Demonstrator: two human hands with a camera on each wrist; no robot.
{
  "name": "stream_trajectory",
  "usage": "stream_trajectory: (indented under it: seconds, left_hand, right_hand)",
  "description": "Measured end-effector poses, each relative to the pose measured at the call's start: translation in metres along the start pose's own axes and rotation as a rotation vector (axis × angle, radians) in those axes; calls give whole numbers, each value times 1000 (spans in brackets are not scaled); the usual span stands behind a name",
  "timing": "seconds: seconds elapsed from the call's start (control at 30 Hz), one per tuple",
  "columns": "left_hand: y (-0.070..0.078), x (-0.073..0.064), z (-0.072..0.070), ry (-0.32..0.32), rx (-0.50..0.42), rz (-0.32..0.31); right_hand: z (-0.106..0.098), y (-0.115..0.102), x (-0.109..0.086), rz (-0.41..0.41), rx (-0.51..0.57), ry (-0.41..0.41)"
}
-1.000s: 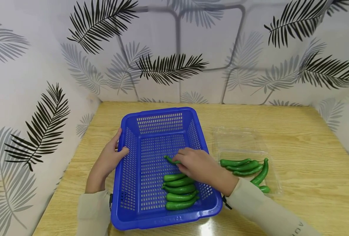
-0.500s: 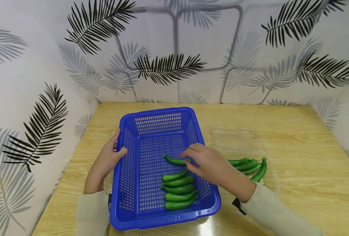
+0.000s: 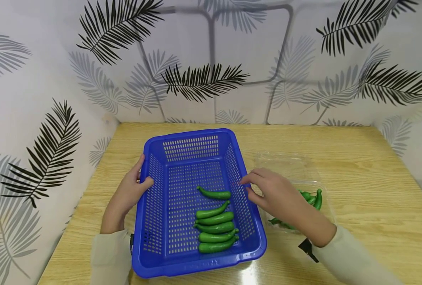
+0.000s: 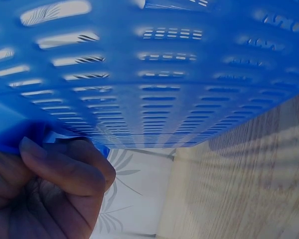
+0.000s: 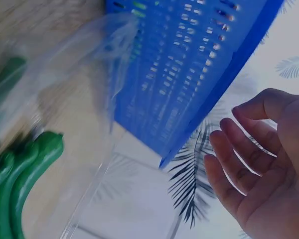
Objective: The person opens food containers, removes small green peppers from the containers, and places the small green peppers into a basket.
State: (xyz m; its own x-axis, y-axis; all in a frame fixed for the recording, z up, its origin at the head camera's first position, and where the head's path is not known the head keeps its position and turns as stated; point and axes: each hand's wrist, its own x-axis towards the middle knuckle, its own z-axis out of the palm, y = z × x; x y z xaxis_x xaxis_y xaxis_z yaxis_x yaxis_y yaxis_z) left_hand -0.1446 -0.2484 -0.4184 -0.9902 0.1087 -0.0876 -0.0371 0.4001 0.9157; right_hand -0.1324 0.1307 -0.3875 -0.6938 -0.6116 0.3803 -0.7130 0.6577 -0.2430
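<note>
left hand (image 3: 126,194) clasps the blue perforated plastic basket (image 3: 196,268) at nine o'clock, right hand (image 3: 273,194) gapes empty near three; curved glossy green peppers (image 3: 216,228) seem light, slick, best pinched mid-body.

I face a wood-grained worktop (image 3: 360,170). Beyond the worktop's far edge I see a white backdrop (image 3: 246,49) with black leaves (image 3: 201,84), grey leaves (image 3: 98,81) and rounded grey outlines (image 3: 212,43); it also flanks the worktop left and right. Glare (image 3: 249,275) shines on the worktop's near part.
</note>
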Motion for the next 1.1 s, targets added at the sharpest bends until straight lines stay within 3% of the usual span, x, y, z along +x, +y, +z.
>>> stream_trajectory:
  seconds: [0.27, 0.7, 0.97, 1.1]
  left_hand:
    - [-1, 1, 0, 7, 18, 2]
    - [-1, 0, 0, 7, 26, -4]
    - [26, -10, 2, -2, 14, -21]
    - [28, -10, 2, -3, 12, -20]
  right_hand:
    - [-7, 26, -20, 87, -38, -43]
    - [-8, 64, -52, 276, -24, -214]
    - [8, 68, -54, 305, 24, -284]
    - [18, 66, -54, 287, 3, -274]
